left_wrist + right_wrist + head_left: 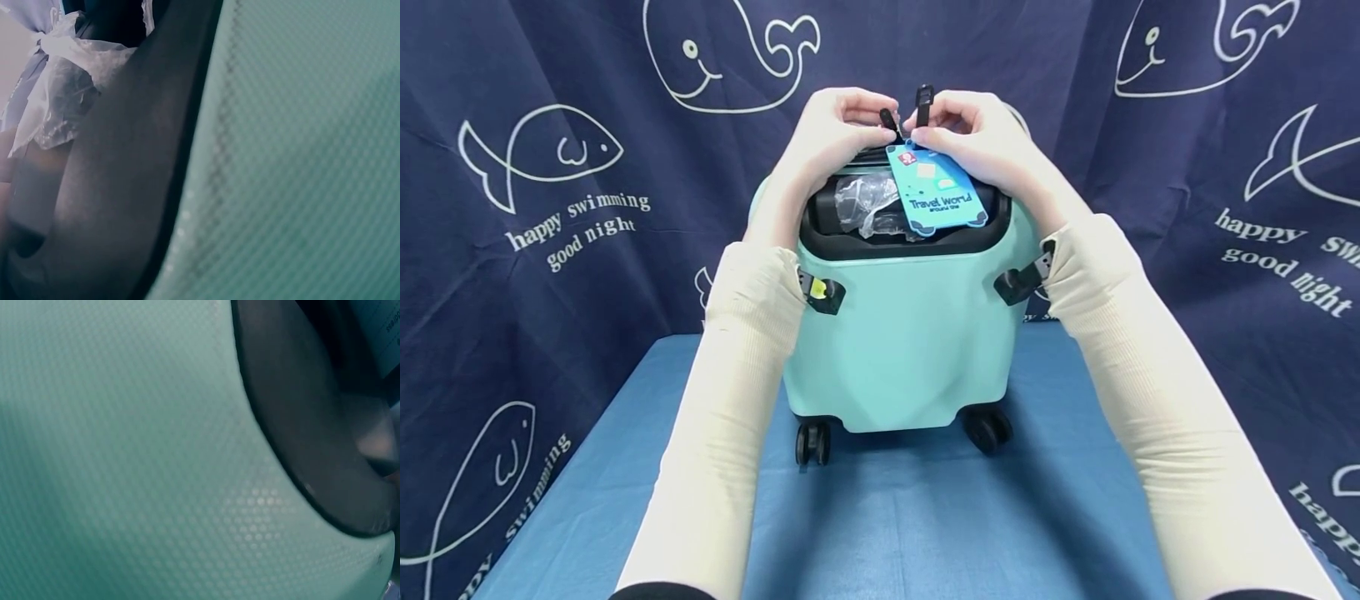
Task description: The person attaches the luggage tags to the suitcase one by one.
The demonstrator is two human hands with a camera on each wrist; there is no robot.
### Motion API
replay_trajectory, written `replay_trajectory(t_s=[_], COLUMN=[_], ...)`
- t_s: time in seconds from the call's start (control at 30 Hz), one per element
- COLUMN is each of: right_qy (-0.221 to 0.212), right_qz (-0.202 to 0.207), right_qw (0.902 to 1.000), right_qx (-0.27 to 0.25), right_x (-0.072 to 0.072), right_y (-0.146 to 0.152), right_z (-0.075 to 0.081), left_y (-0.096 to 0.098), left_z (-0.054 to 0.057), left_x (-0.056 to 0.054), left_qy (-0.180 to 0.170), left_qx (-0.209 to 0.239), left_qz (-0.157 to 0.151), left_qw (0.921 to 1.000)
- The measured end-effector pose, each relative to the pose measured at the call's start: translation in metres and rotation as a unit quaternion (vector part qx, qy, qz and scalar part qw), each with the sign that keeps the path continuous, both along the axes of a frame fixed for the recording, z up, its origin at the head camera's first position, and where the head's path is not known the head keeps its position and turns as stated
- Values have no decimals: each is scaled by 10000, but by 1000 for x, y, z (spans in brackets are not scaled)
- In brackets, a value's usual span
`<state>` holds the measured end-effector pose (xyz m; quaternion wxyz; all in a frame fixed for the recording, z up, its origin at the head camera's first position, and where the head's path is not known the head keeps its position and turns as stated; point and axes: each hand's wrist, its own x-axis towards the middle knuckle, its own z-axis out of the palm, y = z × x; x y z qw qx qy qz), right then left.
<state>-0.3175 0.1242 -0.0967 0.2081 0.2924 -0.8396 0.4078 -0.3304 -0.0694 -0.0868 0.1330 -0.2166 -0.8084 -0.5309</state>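
A mint-green suitcase (902, 342) stands upright on black wheels (985, 429), its textured shell filling much of both wrist views. Over its black top recess (887, 247) hangs a blue luggage tag (942, 200) printed "Travel World". Above the tag, my left hand (831, 133) pinches one end of the tag's black strap (889, 122) between thumb and fingers. The other strap end, with a buckle (924, 96), is pinched by my right hand (981, 137). The two hands face each other, a small gap between their fingertips. Neither wrist view shows the fingertips clearly.
Crumpled clear plastic (865, 202) wraps the handle in the recess, left of the tag. A blue cloth (880, 517) covers the table under the suitcase. Close behind hangs a dark blue curtain (1037, 50) with white whale and fish drawings.
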Motion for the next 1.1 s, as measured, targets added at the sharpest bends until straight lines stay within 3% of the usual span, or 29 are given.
replay_trajectory(t_s=[0.13,0.23,0.5,0.73,0.97,1.1], right_qy=[63,82,6,-143,-294,-317], right_qz=[-51,-21,88,115,-9,20], right_qw=[10000,9999,9997,9995,9993,9992], right_qx=[-44,-119,-207,-245,-235,-256], right_x=[0,0,-1,2,4,4], right_y=[0,0,-2,-2,-2,-2], right_z=[0,0,1,2,3,3], left_y=[1,1,1,0,2,3], left_z=[1,0,-3,-3,-3,-3], left_x=[0,0,0,0,2,1], left_qy=[-73,78,291,116,236,220], left_qx=[30,8,30,-172,-584,-317], left_qz=[55,47,-241,-38,200,149], left_qw=[10000,10000,9993,9998,9978,9991])
